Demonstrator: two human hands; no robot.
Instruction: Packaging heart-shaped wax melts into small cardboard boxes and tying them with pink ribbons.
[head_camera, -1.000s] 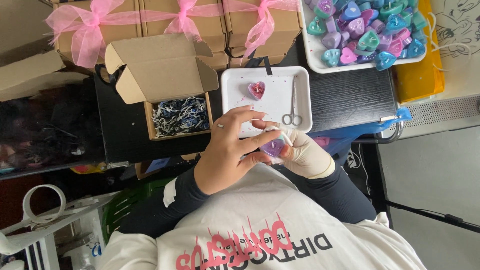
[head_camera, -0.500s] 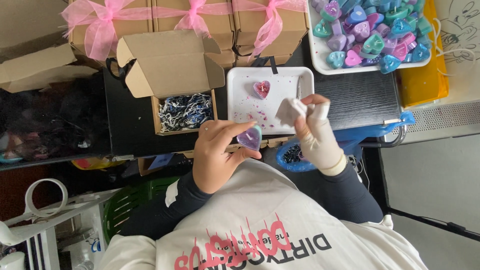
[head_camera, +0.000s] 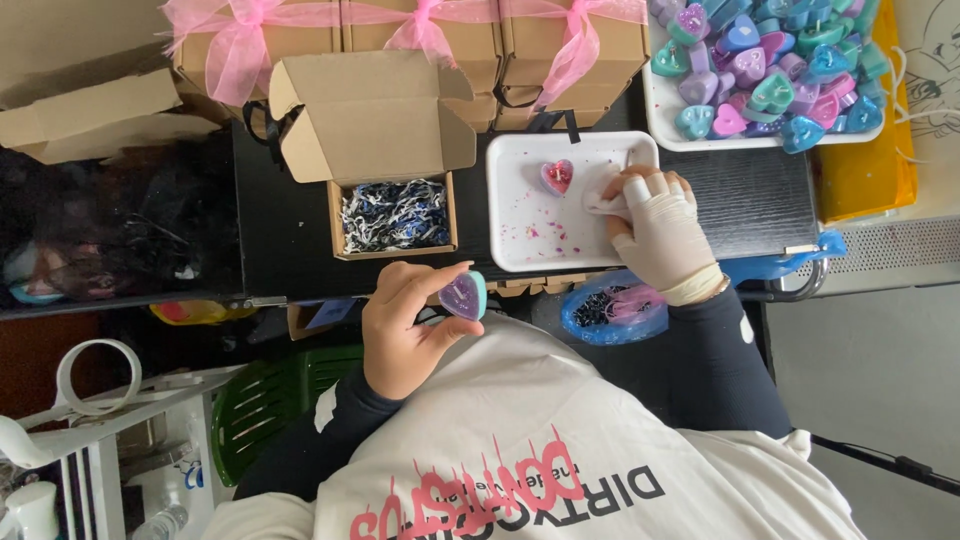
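My left hand is bare and holds a purple heart-shaped candle in a teal cup between thumb and fingers, in front of my chest below the table edge. My right hand, in a white glove, rests on the right part of the white tray. Its fingers press on a white wad of cloth or tissue. Just left of that wad on the tray lies a pink heart candle. Coloured crumbs dot the tray.
An open cardboard box filled with dark shredded paper stands left of the tray. Closed boxes with pink ribbons line the back. A white bin of several heart candles sits at back right. A blue plastic bag hangs under the table edge.
My right hand left the candle near my chest, went up onto the tray and now presses the white wad. My left hand kept the purple heart candle and drew it down and left.
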